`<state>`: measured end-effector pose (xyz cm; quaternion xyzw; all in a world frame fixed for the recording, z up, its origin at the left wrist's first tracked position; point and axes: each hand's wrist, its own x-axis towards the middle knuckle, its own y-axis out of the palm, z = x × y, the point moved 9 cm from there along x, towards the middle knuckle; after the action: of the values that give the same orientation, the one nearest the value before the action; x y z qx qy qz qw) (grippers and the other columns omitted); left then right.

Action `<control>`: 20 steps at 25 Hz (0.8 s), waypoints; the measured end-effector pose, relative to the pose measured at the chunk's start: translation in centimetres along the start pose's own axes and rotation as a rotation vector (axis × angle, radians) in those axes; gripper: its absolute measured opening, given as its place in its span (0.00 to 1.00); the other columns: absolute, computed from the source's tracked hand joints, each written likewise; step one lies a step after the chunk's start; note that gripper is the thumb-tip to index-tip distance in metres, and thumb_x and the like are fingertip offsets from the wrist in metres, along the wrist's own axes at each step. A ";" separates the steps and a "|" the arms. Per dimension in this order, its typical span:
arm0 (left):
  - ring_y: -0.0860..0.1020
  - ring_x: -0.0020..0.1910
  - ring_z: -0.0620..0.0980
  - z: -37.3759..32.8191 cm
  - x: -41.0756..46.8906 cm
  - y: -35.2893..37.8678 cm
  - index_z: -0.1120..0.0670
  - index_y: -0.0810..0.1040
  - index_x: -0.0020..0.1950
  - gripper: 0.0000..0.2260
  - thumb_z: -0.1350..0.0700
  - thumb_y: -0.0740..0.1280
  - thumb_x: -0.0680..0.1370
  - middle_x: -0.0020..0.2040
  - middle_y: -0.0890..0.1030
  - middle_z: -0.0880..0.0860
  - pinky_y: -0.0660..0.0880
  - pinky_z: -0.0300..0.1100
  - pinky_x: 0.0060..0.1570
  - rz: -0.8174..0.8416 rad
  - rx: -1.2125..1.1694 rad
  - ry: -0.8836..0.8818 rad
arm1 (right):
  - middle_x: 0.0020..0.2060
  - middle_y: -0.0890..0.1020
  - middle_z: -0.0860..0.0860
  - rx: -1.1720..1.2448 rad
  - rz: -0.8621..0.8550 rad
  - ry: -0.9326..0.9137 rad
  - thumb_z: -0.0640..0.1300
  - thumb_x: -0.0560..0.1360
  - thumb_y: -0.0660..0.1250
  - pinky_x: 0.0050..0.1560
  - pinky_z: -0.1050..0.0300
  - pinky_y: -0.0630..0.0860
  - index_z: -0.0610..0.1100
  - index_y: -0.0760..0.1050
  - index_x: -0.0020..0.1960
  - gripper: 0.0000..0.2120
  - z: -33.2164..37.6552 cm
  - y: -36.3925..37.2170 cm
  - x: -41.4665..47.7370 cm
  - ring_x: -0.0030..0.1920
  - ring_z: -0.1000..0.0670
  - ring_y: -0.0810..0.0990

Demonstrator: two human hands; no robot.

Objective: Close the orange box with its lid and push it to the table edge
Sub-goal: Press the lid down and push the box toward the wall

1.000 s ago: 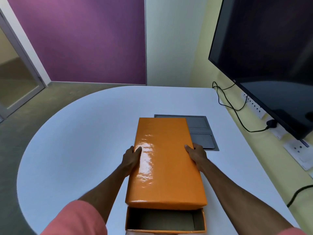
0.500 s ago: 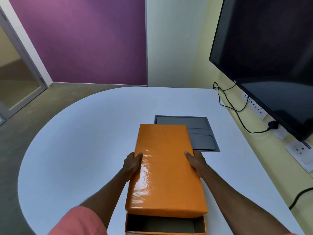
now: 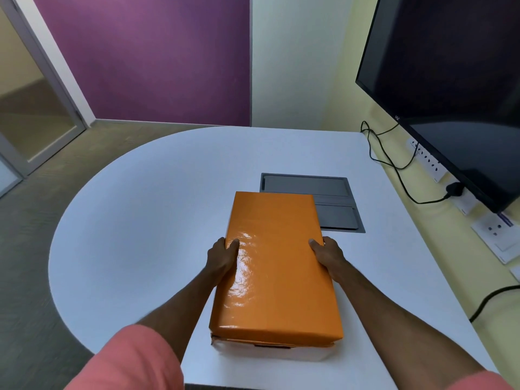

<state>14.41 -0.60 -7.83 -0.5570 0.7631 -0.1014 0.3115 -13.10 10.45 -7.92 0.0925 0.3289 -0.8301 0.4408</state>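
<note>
The left hand (image 3: 222,256) grips the left long edge of the orange lid (image 3: 274,266), thumb laid on the glossy top and fingers curled down over the side. The right hand (image 3: 327,256) grips the opposite long edge in the same manner, thumb on top, fingers wrapped below and hidden from sight. Both hands are closed on the lid at about mid-length. The lid sits over the orange box (image 3: 270,344), covering it from end to end; only a thin strip of the box's near wall shows beneath the lid's front lip, slightly ragged at its left corner. Whether the lid is fully seated cannot be determined. The box lies lengthwise on the white table (image 3: 135,235), right of centre and towards the person's side, its near end a little back from the near edge. Salmon-pink sleeves (image 3: 132,361) cover the upper arms; the forearms are bare. Just beyond the lid's far right corner, a grey recessed panel (image 3: 332,198) is set flush in the tabletop, partly hidden by the lid. To the right, a large dark screen (image 3: 450,80) hangs on the yellow wall, with a black cable (image 3: 394,170) trailing to a wall socket strip (image 3: 430,161) beneath it. A purple wall (image 3: 146,57) stands beyond the table's rounded far end.
</note>
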 end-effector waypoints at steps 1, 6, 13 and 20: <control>0.77 0.60 0.60 0.0 -0.2 0.0 0.59 0.69 0.68 0.22 0.45 0.57 0.81 0.65 0.76 0.60 0.73 0.51 0.60 0.008 0.000 0.000 | 0.63 0.77 0.39 -0.004 0.000 0.000 0.52 0.79 0.61 0.62 0.41 0.75 0.39 0.69 0.68 0.23 0.0 0.0 -0.3 0.60 0.38 0.77; 0.77 0.61 0.61 0.6 -1.1 -0.2 0.57 0.68 0.69 0.23 0.44 0.59 0.80 0.67 0.75 0.59 0.73 0.53 0.61 0.047 0.000 0.012 | 0.64 0.76 0.39 -0.051 -0.023 -0.008 0.53 0.79 0.60 0.61 0.44 0.75 0.39 0.67 0.69 0.24 -0.3 -0.1 -1.7 0.61 0.38 0.76; 0.77 0.62 0.62 3.3 -4.1 -0.1 0.57 0.66 0.71 0.29 0.38 0.59 0.77 0.67 0.75 0.60 0.73 0.56 0.62 0.007 -0.001 -0.011 | 0.65 0.75 0.40 -0.153 -0.113 0.003 0.64 0.74 0.61 0.62 0.40 0.74 0.41 0.63 0.72 0.35 -3.0 -0.1 -6.2 0.62 0.37 0.75; 0.77 0.60 0.62 4.8 -6.7 0.0 0.55 0.67 0.68 0.29 0.35 0.56 0.76 0.64 0.77 0.59 0.73 0.56 0.59 -0.064 0.179 0.004 | 0.66 0.73 0.40 -0.258 -0.109 0.035 0.70 0.73 0.54 0.62 0.41 0.71 0.44 0.60 0.72 0.38 -6.2 0.2 -9.4 0.63 0.36 0.74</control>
<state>18.45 6.48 -9.13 -0.5509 0.7333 -0.1804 0.3553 -8.16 20.56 -8.61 0.0316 0.4453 -0.8018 0.3974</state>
